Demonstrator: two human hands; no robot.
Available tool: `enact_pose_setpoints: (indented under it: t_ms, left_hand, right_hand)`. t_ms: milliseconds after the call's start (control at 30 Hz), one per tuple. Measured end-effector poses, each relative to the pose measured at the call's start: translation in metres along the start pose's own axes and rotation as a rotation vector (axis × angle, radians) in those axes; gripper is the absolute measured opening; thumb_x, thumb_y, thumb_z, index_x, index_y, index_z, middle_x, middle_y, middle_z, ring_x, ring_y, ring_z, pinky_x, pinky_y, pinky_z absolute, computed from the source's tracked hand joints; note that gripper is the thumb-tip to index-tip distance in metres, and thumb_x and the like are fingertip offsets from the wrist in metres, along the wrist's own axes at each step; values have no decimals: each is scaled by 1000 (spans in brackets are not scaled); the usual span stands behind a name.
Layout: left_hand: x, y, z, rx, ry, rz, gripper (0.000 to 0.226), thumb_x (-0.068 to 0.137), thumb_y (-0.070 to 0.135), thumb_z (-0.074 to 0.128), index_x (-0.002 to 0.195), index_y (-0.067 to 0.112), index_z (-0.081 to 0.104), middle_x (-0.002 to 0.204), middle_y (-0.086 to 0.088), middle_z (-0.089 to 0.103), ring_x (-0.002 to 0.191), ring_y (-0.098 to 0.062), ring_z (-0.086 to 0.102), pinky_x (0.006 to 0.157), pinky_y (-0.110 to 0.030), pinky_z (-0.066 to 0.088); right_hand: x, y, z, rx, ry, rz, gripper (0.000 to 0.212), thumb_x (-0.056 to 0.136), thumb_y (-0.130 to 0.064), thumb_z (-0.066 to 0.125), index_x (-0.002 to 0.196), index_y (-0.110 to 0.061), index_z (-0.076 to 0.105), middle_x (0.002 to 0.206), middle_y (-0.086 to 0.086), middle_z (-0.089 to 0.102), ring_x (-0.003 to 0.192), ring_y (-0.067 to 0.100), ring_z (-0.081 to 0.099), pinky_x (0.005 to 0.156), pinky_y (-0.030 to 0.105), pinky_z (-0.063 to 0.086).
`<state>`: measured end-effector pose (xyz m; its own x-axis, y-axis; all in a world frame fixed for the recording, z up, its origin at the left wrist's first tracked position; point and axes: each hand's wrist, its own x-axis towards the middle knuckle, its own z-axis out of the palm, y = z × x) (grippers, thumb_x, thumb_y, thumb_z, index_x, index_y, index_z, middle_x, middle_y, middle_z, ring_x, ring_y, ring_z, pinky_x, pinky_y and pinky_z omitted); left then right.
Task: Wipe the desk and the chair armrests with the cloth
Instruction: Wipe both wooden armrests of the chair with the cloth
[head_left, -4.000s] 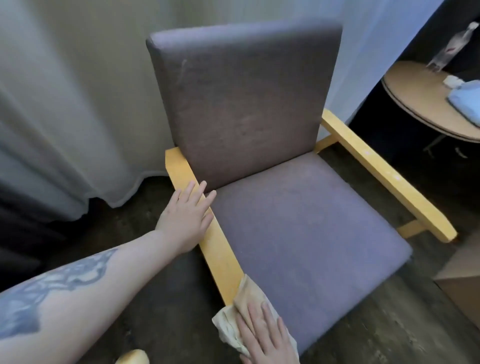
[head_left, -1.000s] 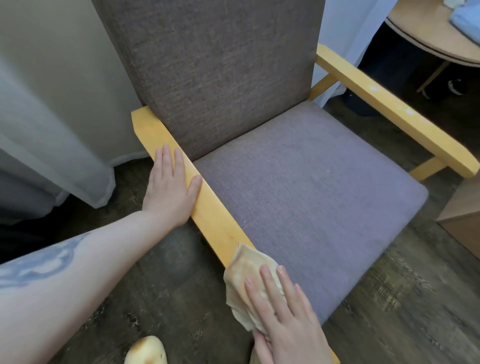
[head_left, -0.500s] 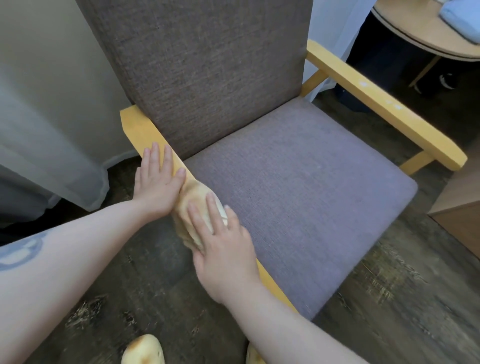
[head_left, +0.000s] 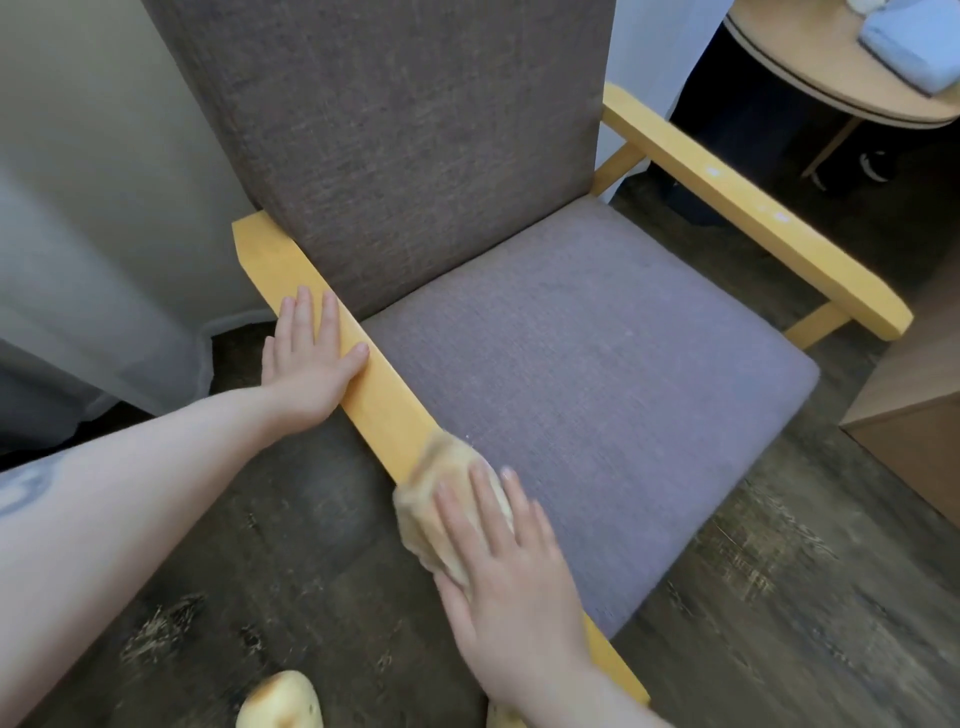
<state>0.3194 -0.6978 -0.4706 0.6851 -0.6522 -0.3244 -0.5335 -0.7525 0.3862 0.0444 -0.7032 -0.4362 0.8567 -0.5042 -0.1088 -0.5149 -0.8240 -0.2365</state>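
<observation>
A chair with a grey fabric seat (head_left: 597, 395) and yellow wooden armrests fills the view. My left hand (head_left: 306, 364) lies flat, fingers apart, on the outer side of the left armrest (head_left: 384, 405) near the backrest. My right hand (head_left: 509, 582) presses a beige cloth (head_left: 441, 493) down on the same armrest, nearer its front end. The cloth is blurred by motion. The right armrest (head_left: 748, 208) stands bare on the far side of the seat.
A round wooden table (head_left: 810, 67) with a folded light blue item (head_left: 914, 52) stands at the top right. Pale curtains (head_left: 93, 234) hang at the left. A brown box or cabinet (head_left: 919, 415) sits at the right edge. The floor is dark wood.
My right hand has slid the cloth back along the left armrest, away from my left hand and toward the front end. The left hand has stayed in place.
</observation>
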Motion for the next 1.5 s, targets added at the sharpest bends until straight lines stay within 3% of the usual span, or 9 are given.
enact_pose_setpoints:
  t_ms: [100, 200, 300, 533, 700, 900, 1033, 1333, 1500]
  left_hand:
    - [4, 2, 1, -52, 6, -42, 65, 98, 48, 28, 150, 27, -6, 159, 2, -18, 144, -14, -19, 115, -41, -4]
    - [7, 2, -1, -92, -4, -51, 63, 98, 49, 25, 150, 28, -4, 159, 3, -17, 144, -13, -18, 116, -39, -6]
    - [5, -1, -3, -49, 7, -16, 62, 99, 47, 25, 150, 28, -3, 159, 2, -15, 144, -14, -17, 116, -41, -4]
    - [-3, -19, -8, 158, 36, 148, 63, 97, 52, 20, 150, 28, -6, 160, 0, -11, 146, -19, -9, 116, -46, 2]
    - [-5, -27, -6, 187, 108, 223, 61, 97, 52, 15, 150, 30, -4, 160, -6, -10, 146, -23, -9, 116, -46, 0]
    - [8, -29, -11, 152, 184, 185, 54, 102, 35, 19, 152, 20, 5, 161, -5, -3, 146, -23, -6, 115, -48, 1]
    - [9, -31, -17, 123, 230, 194, 51, 102, 25, 18, 151, 16, 12, 161, -1, 7, 146, -20, 0, 115, -49, 3]
    - [4, -13, -17, 121, 161, 74, 59, 100, 38, 25, 152, 17, 5, 161, -3, 0, 146, -23, -3, 116, -49, 2]
    - [-13, -5, -3, 142, 155, 59, 59, 100, 39, 21, 151, 19, -1, 161, -4, -7, 146, -22, -8, 116, -46, 0]
  right_hand:
    - [75, -28, 9, 37, 7, -12, 67, 94, -41, 41, 151, -29, 6, 161, 5, 5, 145, 35, 6, 115, 51, 17]
    - [122, -43, 13, 5, -32, -19, 68, 96, -40, 38, 150, -26, -1, 161, 4, -6, 145, 34, -4, 116, 51, 11]
    - [113, -33, 10, 5, -54, -94, 67, 96, -39, 38, 151, -26, 1, 161, 4, -2, 146, 31, -1, 116, 50, 14]
    - [-8, 19, 6, 18, -114, -147, 70, 92, -39, 46, 151, -31, 9, 160, -3, 7, 146, 28, 5, 114, 48, 24]
    - [-8, 16, 3, 24, -86, -130, 67, 92, -40, 47, 150, -27, 19, 158, 2, 19, 144, 32, 16, 109, 50, 32]
    - [108, -26, 11, 10, -40, -147, 66, 95, -39, 40, 152, -27, 8, 161, 5, 3, 145, 31, -1, 117, 46, 9]
    - [145, -40, 14, -20, -52, -156, 69, 93, -37, 42, 152, -25, 7, 161, 6, 1, 145, 32, 1, 117, 44, 9]
    - [39, 4, 8, 41, -86, -212, 69, 93, -35, 44, 152, -25, 8, 161, 3, 4, 146, 31, -3, 118, 45, 6]
    - [-7, 21, 8, 12, -80, -205, 74, 88, -37, 51, 151, -24, 15, 159, 3, 16, 145, 33, 12, 113, 47, 23]
